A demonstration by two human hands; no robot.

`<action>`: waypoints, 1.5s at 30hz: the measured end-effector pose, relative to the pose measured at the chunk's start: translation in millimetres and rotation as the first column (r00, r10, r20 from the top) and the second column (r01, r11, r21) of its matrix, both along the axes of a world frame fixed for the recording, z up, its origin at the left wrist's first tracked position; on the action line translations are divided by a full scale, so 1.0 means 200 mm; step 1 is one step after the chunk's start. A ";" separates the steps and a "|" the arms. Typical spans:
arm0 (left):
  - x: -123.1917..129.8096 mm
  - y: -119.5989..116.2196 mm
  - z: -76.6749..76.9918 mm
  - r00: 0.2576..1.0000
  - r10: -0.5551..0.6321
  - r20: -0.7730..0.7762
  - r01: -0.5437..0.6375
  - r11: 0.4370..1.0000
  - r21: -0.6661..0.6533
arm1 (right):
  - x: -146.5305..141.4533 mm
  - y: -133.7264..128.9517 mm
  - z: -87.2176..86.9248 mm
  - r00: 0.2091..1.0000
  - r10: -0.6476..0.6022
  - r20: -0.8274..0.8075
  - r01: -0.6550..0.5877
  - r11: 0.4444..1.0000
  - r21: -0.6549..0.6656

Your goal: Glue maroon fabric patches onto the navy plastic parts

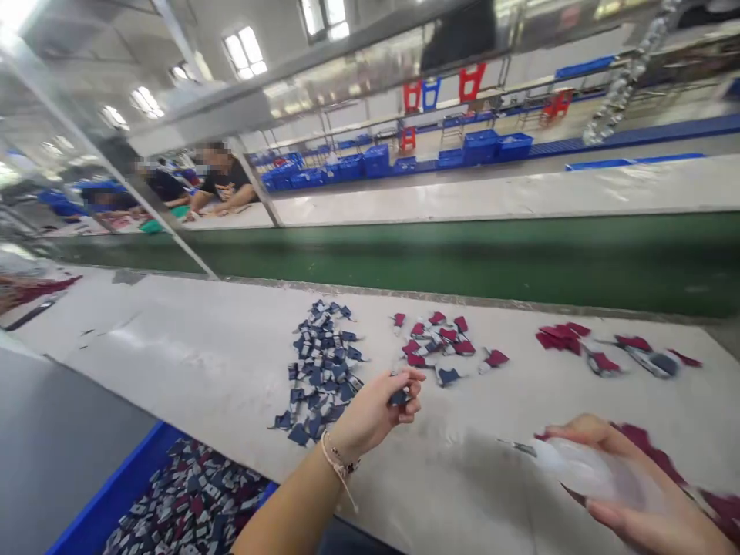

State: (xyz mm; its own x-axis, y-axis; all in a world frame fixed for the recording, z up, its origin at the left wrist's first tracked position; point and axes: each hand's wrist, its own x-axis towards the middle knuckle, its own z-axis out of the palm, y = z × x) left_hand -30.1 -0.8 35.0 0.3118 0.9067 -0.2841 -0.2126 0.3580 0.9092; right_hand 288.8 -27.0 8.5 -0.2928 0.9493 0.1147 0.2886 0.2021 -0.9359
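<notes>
My left hand is above the table, its fingers closed around a small dark blue piece that is mostly hidden. A translucent squeeze bottle with a thin metal nozzle lies in the grip of my right hand, the nozzle pointing left. Left of my left hand spreads a heap of dark blue and grey pieces. Just beyond it is a looser group of maroon and grey pieces. Flat maroon pieces sit at the back right, and more maroon material shows behind my right hand.
A blue bin full of mixed small pieces stands at the lower left, below the table edge. Past the white table runs a green belt. A slanting metal post rises at the left. Co-workers sit across the belt.
</notes>
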 end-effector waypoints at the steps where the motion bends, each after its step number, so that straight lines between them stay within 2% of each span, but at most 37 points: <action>1: 0.04 -0.02 -0.03 0.997 -0.007 0.073 0.011 0.999 -0.053 | 0.00 -0.02 0.04 0.997 0.009 -0.071 -0.013 0.998 -0.060; 6: 0.21 -0.05 -0.12 0.960 -0.043 0.276 0.124 0.951 -0.282 | -0.01 -0.10 0.14 0.995 -0.051 -0.090 0.033 0.982 -0.187; 9: 0.25 -0.07 -0.12 0.939 0.008 0.344 0.120 0.929 -0.349 | -0.01 -0.12 0.16 0.987 -0.094 -0.131 0.061 0.969 -0.241; 12: 0.24 -0.08 -0.10 0.944 0.014 0.330 0.113 0.925 -0.363 | -0.01 -0.10 0.17 0.988 -0.052 -0.146 0.010 0.960 -0.280; 16: 0.17 -0.10 -0.10 0.947 -0.049 0.319 0.157 0.934 -0.322 | -0.05 -0.05 0.17 0.977 -0.016 -0.214 -0.046 0.958 -0.284; 19: 0.14 -0.12 -0.12 0.939 -0.160 0.304 0.241 0.937 -0.252 | -0.10 -0.03 0.17 0.957 0.003 -0.292 -0.095 0.949 -0.301; 22: 0.14 -0.16 -0.14 0.913 -0.258 0.318 0.329 0.924 -0.197 | -0.15 -0.03 0.21 0.939 0.056 -0.339 -0.185 0.913 -0.363; 25: 0.17 -0.20 -0.15 0.918 -0.271 0.289 0.324 0.934 -0.153 | -0.19 -0.02 0.26 0.939 0.092 -0.331 -0.220 0.901 -0.374; 29: 0.21 -0.20 -0.18 0.958 -0.225 0.179 0.239 0.969 -0.064 | -0.23 0.00 0.29 0.971 0.092 -0.220 -0.151 0.952 -0.268; 32: 0.22 -0.19 -0.19 0.973 -0.199 0.120 0.202 0.979 -0.010 | -0.26 0.00 0.30 0.983 0.091 -0.161 -0.128 0.963 -0.237; 38: 0.23 -0.19 -0.22 0.956 -0.238 0.173 0.232 0.971 0.053 | -0.34 -0.06 0.33 0.998 -0.015 -0.063 -0.003 0.964 -0.264; 41: 0.24 -0.19 -0.22 0.955 -0.238 0.176 0.222 0.970 0.103 | -0.37 -0.07 0.34 0.998 -0.047 0.031 0.053 0.973 -0.224; 45: 0.25 -0.19 -0.22 0.961 -0.234 0.148 0.217 0.969 0.117 | -0.39 -0.06 0.35 0.998 -0.012 0.059 0.021 0.989 -0.145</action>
State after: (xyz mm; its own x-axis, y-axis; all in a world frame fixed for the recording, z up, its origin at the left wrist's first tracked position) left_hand 19.0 -38.6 -8.4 0.5454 0.8286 -0.1265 -0.2821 0.3236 0.9032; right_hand 211.0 -39.7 79.3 -0.2789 0.9594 -0.0418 0.3449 0.0594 -0.9368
